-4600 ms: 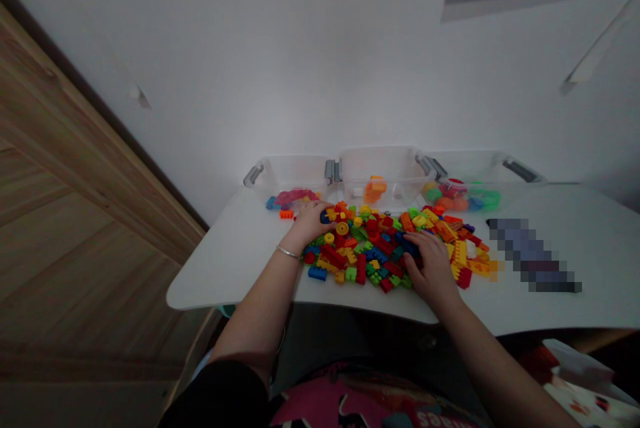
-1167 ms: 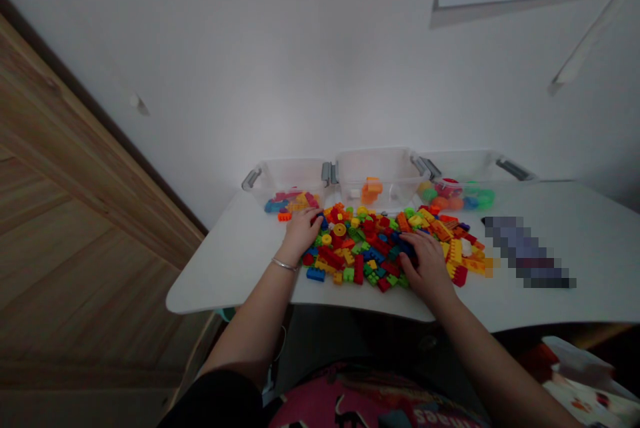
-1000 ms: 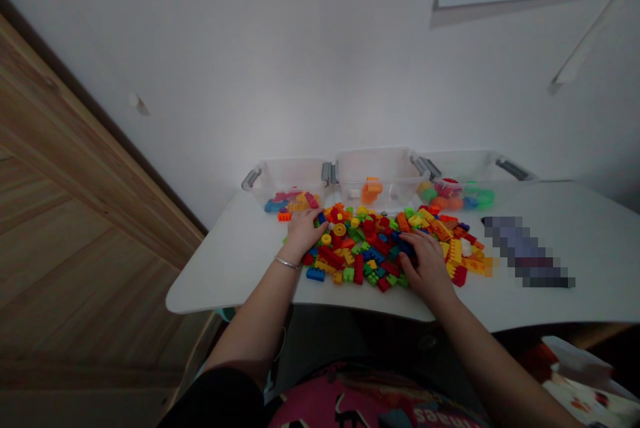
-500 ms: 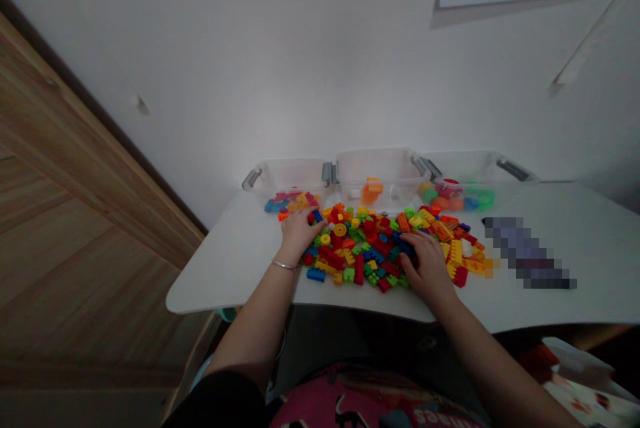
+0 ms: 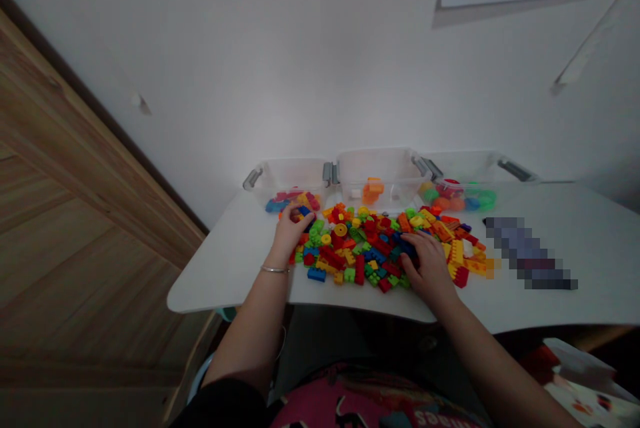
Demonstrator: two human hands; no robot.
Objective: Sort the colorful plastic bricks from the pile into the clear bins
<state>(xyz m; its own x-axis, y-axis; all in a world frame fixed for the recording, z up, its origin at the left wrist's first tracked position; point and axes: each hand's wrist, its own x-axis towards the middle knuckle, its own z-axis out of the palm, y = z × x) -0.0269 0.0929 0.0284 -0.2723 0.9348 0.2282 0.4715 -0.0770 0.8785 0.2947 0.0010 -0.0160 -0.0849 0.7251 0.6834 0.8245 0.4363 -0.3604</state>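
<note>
My left hand [image 5: 289, 231] is closed in a pinch on a blue toy building brick [image 5: 305, 213] at the pile's left end, just in front of the left bin. Resting on the right part of the pile of mixed building bricks [image 5: 370, 255] is my right hand [image 5: 427, 265]. Its thumb and fingers are apart, with dark blue bricks [image 5: 407, 247] beneath and between them; no firm grip shows. Red, yellow, green, orange and blue bricks make up the pile on the white table [image 5: 225, 261]. My right palm hides some of them.
Behind the pile stand three clear bins: the left bin [image 5: 290, 171] with several bricks, the middle bin [image 5: 380, 161] with an orange piece, the right bin [image 5: 465, 165] with colourful round pieces. A pixelated dark object [image 5: 530, 255] lies to the right. A wall [image 5: 300, 68] rises behind.
My left hand has moved slightly left, lifting the blue brick off the pile's edge and uncovering green bricks. My right hand has stayed in place.
</note>
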